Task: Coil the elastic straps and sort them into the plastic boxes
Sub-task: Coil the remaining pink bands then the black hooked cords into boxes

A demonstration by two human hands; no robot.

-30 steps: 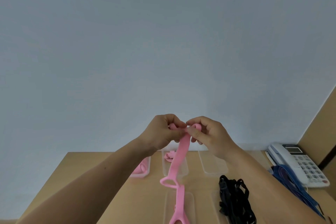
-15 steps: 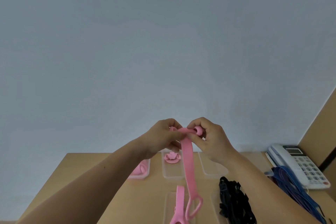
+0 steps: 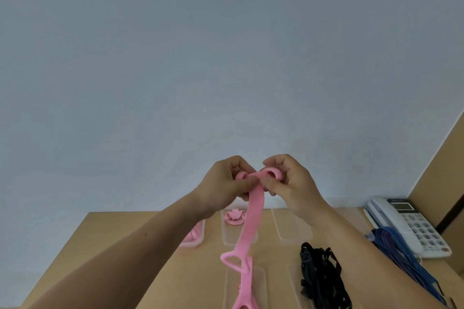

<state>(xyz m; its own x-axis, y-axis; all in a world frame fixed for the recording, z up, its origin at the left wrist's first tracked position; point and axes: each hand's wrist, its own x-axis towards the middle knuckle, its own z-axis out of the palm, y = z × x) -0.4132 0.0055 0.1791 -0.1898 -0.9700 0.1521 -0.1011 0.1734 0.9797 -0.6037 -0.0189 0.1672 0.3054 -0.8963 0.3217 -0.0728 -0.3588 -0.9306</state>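
Above the wooden table [image 3: 120, 246], left hand [image 3: 222, 183] and right hand [image 3: 295, 182] pinch the started coil of the pink strap [image 3: 254, 211] in curled fingers, its tail dangling over the plastic boxes [image 3: 292, 232]; a slack pinch could let the springy roll unwind

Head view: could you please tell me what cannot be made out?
Head view:
pink strap: lower end cut off by bottom edge; coiled start partly hidden by left hand and right hand.
leftmost box: contents half hidden by left forearm.
black straps: cut off below.
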